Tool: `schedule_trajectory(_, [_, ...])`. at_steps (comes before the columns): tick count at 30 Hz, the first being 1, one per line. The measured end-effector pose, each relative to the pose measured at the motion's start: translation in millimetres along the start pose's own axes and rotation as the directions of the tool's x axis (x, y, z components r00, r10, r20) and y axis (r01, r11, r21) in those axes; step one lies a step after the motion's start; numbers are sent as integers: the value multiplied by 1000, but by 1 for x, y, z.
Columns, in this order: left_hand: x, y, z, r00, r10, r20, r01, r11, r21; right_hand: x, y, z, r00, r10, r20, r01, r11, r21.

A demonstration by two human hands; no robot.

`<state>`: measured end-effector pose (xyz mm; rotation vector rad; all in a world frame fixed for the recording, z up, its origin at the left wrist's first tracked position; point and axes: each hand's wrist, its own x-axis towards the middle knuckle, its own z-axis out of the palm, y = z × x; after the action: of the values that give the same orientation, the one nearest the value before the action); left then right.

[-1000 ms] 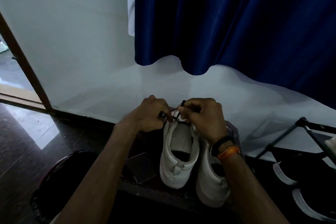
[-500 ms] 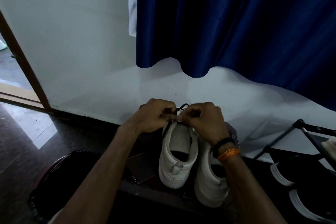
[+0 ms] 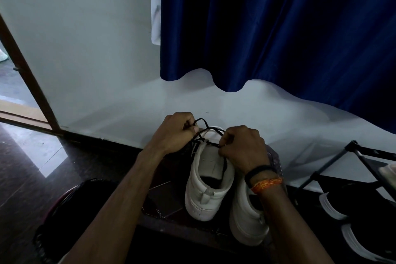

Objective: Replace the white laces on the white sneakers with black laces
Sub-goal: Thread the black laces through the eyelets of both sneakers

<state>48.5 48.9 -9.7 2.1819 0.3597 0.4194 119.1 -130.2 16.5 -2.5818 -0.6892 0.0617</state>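
Two white sneakers stand side by side, heels toward me: the left sneaker point(image 3: 209, 184) and the right sneaker point(image 3: 246, 221), partly behind my right forearm. A black lace point(image 3: 209, 127) runs across the top of the left sneaker, with loops rising between my hands. My left hand point(image 3: 175, 133) pinches one end of the lace at the sneaker's left side. My right hand point(image 3: 242, 148) pinches the other part at the tongue's right side. The eyelets are hidden by my hands. No white lace is in view.
A dark blue curtain point(image 3: 278, 28) hangs over the white wall behind. A black shoe rack point(image 3: 353, 152) with dark shoes point(image 3: 353, 231) stands at right. A dark round basket point(image 3: 70, 206) sits at lower left. A brown door frame point(image 3: 27, 75) is at far left.
My hands, close together over the tongue before, have moved apart, drawing the black lace out; its loops now show between them. The view has shifted slightly.
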Motion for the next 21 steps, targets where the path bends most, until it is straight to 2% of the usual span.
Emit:
schedule_trajectory(3, [1, -3, 0, 995, -53, 81, 57, 997, -55, 0, 3, 1, 998, 70, -10, -70, 998, 5])
schedule_trajectory(6, [-2, -3, -1, 979, -56, 194, 99, 971, -217, 2, 4, 2, 998, 59, -18, -59, 998, -3])
schedule_trajectory(10, [-2, -3, -7, 959, -82, 271, 182, 912, -367, 5, 9, -2, 998, 62, 18, -64, 994, 94])
schedule_trajectory(14, [-1, -2, -11, 957, -29, 290, 144, 913, -381, 12, 20, -14, 990, 118, 82, -133, 970, 205])
schedule_trajectory(16, [-2, 5, -15, 967, 23, 254, 102, 879, -466, 14, 23, -19, 988, 116, 104, -136, 967, 216])
schedule_trajectory(18, [-4, 12, -23, 986, 64, 157, 49, 780, -624, 14, 24, -21, 988, 100, 118, -124, 967, 221])
schedule_trajectory(21, [-6, 16, -45, 999, 47, 15, -11, 506, -863, 15, 23, -21, 988, 77, 133, -105, 969, 222])
